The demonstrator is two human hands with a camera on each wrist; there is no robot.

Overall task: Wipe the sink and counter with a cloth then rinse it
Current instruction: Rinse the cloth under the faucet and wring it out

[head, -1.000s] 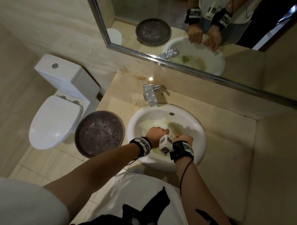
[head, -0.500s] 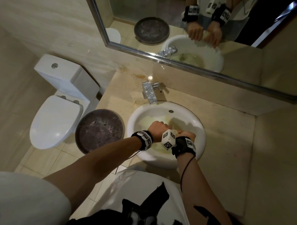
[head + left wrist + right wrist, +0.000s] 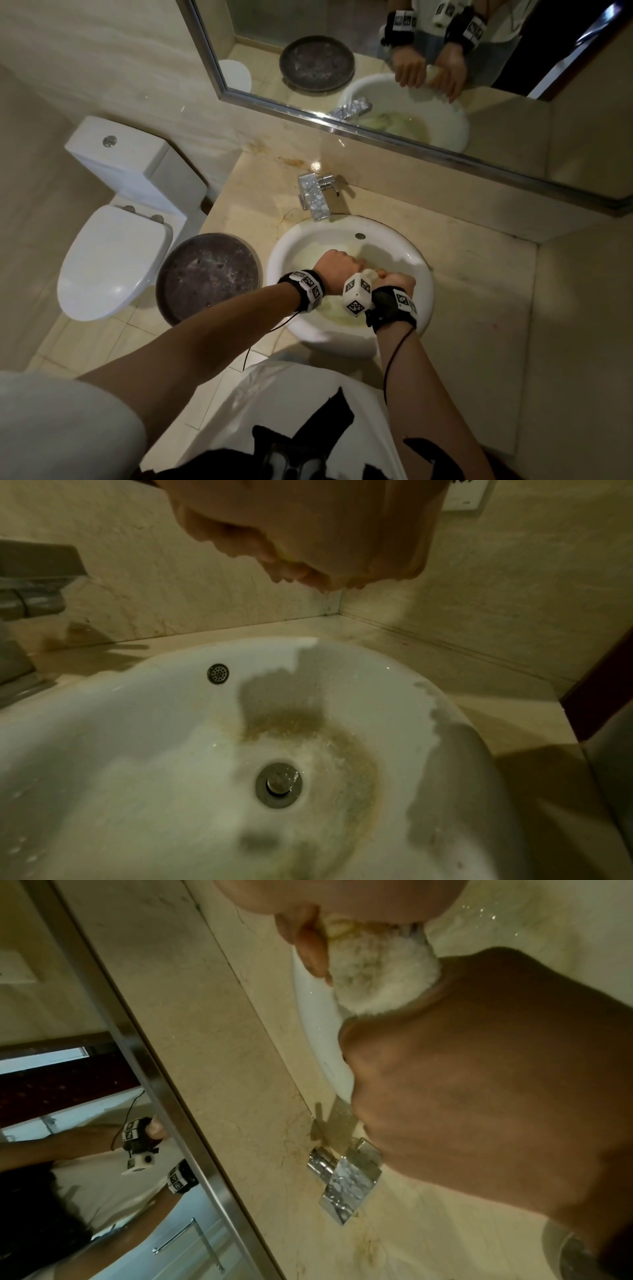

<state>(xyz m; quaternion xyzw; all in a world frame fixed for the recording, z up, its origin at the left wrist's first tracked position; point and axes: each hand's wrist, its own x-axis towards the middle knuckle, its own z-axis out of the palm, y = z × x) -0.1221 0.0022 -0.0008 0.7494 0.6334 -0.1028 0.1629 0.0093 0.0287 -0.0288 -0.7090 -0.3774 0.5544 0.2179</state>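
Head view: both hands over the white sink (image 3: pixel 284 274), fists side by side. Left hand (image 3: pixel 337 269) and right hand (image 3: pixel 394 279) each curl tight round an end of the cloth (image 3: pixel 370 273); only a pale scrap of it shows between the knuckles. Beige counter (image 3: pixel 479 308) surrounds the basin, chrome faucet (image 3: pixel 315 200) behind it. Mirror (image 3: pixel 376 51) above shows the fronts of both fists with the cloth bunched between them, which the direct angle hides. Off to the left: white toilet (image 3: pixel 113 260) and a round dark lid (image 3: pixel 209 277) between toilet and counter.

Left wrist view: looks down into the sink (image 3: pixel 137 750). Drain (image 3: pixel 279 784) at the bottom, overflow hole (image 3: pixel 218 673) on the back wall, brownish staining around the drain and up the far side, all of which the head view barely resolves. Left hand (image 3: pixel 308 528) fills the top edge, fingers curled; the cloth itself is hardly visible here. Water droplets on the basin.

Right wrist view: tilted sideways. Closest look at the cloth (image 3: pixel 377 980): white, fluffy, wet-looking, squeezed into a wad. Right hand (image 3: pixel 308 934) at top, thumb pressed along the cloth's side. Left hand (image 3: pixel 496 1083) is a closed fist in front, gripping the other end. Faucet (image 3: pixel 346 1180) on the counter (image 3: pixel 240 1069) behind, mirror frame (image 3: pixel 154 1083) beyond with both wristbands reflected.
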